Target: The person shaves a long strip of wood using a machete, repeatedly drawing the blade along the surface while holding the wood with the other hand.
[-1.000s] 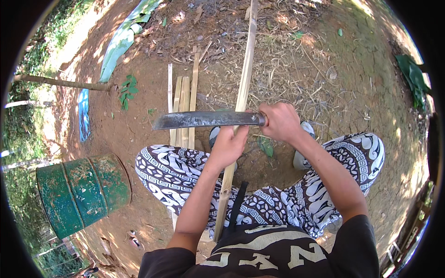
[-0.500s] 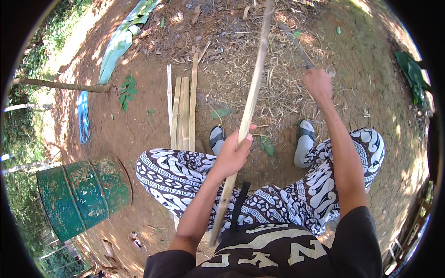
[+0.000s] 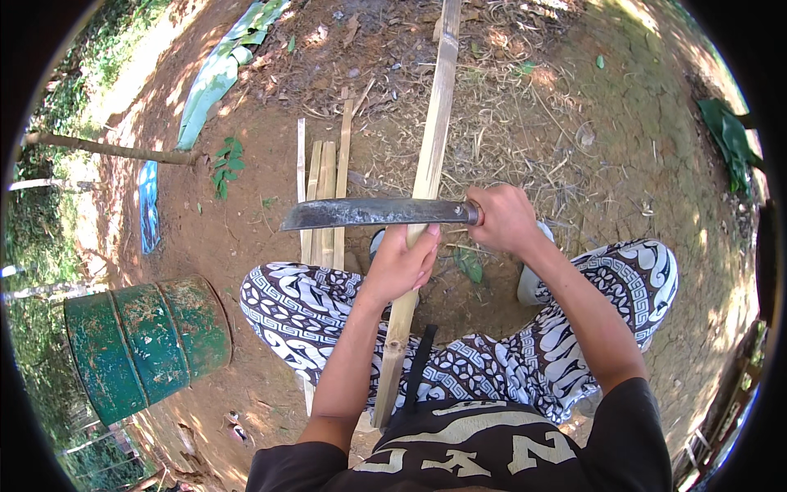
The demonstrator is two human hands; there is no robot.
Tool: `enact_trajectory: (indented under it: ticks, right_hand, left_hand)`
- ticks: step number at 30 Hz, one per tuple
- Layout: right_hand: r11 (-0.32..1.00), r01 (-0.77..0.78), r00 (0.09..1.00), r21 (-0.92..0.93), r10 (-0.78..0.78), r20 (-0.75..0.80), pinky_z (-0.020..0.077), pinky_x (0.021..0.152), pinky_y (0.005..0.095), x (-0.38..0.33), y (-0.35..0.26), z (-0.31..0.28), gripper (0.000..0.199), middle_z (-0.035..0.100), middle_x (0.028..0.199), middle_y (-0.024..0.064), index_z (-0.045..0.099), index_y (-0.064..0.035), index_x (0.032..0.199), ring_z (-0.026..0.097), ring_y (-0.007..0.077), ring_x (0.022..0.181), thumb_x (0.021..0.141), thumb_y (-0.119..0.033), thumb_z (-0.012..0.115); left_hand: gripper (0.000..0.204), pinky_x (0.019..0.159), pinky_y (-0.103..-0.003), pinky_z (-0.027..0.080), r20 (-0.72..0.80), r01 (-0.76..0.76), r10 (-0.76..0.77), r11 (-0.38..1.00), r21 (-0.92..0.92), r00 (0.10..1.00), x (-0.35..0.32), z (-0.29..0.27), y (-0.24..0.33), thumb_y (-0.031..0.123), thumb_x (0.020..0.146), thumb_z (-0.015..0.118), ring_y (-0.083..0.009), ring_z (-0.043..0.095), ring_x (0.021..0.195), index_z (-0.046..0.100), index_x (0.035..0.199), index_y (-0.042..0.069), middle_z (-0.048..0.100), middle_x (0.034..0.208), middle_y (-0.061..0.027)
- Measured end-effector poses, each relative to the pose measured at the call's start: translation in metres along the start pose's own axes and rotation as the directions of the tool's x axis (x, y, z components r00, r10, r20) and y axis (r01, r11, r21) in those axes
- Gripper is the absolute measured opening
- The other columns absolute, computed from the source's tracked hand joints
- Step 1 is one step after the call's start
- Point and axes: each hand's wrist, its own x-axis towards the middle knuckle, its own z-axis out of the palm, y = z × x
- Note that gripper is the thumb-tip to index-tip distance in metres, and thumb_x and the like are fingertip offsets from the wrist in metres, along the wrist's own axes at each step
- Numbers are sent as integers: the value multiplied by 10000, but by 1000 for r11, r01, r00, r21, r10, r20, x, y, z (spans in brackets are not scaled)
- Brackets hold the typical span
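Observation:
A long pale bamboo strip (image 3: 434, 148) runs from my waist up and away between my knees. My left hand (image 3: 402, 264) is wrapped round it near its middle. In my right hand (image 3: 505, 216) is the handle of a machete (image 3: 369, 213), its dark blade pointing left. The blade lies across the strip, just beyond my left hand's fingers. Its tip passes over several bamboo slats (image 3: 324, 184) lying on the ground to the left.
Thin shavings (image 3: 508, 123) litter the dirt ahead. A rusty green drum (image 3: 152, 348) is at the left, below a thin trunk (image 3: 106, 149) and a blue sheet (image 3: 148, 205). Large green leaves (image 3: 205, 90) lie at the far left. My patterned knees flank the strip.
My right hand has drawn the machete back from the far end, and the blade has turned from pointing away to lying crosswise. The strip's far end has swung slightly left.

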Motion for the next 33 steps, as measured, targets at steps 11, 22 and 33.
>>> enact_trajectory:
  ticks: [11, 22, 33]
  right_hand:
    - [992, -93, 995, -91, 88, -56, 551, 641, 473, 8, 34, 8, 198, 637, 630, 136, 582, -65, 746, 666, 362, 629, 650, -160, 726]
    - [808, -557, 741, 192, 587, -327, 519, 679, 513, 27, 89, -45, 304, 657, 723, 272, 676, 44, 812, 681, 420, 707, 847, -230, 549]
    - [998, -24, 997, -51, 28, 66, 505, 578, 489, 3, -11, -4, 154, 608, 599, 157, 558, -69, 694, 634, 396, 612, 624, -129, 682]
  left_hand:
    - [389, 371, -206, 279, 76, 12, -13, 1000, 8, 997, -4, 0, -10, 155, 1063, 484, -24, 317, 456, 446, 1438, 62, 387, 649, 60]
    - [391, 356, -245, 416, 89, -13, 25, 991, -136, 996, 6, 5, -4, 108, 1021, 525, -102, 512, 437, 490, 1382, -41, 528, 725, -19]
    - [144, 401, -258, 487, -21, -55, 56, 997, 47, 998, 2, -6, 1, 120, 962, 672, -120, 603, 475, 629, 1009, -10, 640, 714, -69]
